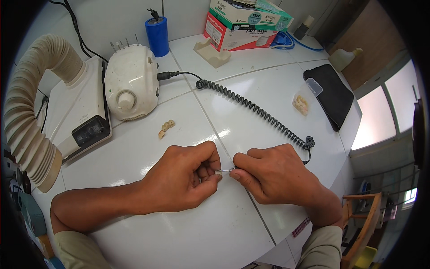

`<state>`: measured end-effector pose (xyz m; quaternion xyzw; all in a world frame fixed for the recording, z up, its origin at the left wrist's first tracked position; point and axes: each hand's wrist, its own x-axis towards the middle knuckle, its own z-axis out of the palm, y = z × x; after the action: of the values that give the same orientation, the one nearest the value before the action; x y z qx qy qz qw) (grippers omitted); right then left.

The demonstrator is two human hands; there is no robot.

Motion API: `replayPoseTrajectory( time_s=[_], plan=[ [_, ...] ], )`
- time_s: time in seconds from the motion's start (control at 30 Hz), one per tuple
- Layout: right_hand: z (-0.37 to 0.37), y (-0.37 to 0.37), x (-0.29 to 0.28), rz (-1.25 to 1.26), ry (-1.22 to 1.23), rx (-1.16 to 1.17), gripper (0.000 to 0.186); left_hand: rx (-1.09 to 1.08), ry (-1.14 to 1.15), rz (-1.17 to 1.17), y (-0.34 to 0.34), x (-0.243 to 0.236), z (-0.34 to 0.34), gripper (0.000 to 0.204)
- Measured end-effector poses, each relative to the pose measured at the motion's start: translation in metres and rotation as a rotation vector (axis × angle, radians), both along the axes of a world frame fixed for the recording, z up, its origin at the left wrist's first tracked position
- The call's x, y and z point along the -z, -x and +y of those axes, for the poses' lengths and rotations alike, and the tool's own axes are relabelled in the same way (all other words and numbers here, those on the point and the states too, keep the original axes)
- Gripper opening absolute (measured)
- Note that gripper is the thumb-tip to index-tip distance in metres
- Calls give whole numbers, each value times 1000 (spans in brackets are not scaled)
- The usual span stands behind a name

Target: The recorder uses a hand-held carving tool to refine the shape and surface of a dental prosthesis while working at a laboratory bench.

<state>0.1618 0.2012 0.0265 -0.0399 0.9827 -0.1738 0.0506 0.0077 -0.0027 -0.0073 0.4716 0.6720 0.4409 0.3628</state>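
Note:
Over the middle of the white tiled table, my left hand (181,181) pinches a small cream tooth-coloured piece (218,172) between thumb and fingers. Most of that piece is hidden by the fingertips. Just beside it, my right hand (280,175) is closed around a rotary handpiece, whose body lies hidden in the grip. Its thin metal bur (226,170) points left and reaches the piece; whether it touches cannot be made out. A black coiled cord (255,107) runs from my right hand to the white motor control unit (131,85). Beyond my left hand lie small tooth-coloured dental pieces (167,127).
A suction unit with a ribbed hose (27,103) stands at the left. Behind are a blue cylinder (156,36), a beige holder (212,53) and stacked boxes (244,27). Toward the right lie a clear container with a dental piece (301,104) and a black pouch (331,96).

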Motion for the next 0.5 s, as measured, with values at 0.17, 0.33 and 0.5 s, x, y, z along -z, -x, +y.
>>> replayPoseTrajectory(
  time_s=[0.17,0.33,0.5],
  plan=[
    [1,0,1,-7,10,5,32,1,-4,-6,0,0,0,18],
    [2,0,1,-5,20,3,32,-1,-1,2,0,1,0,18],
    [2,0,0,-14,14,6,32,-3,-11,-3,0,3,0,19]
  ],
)
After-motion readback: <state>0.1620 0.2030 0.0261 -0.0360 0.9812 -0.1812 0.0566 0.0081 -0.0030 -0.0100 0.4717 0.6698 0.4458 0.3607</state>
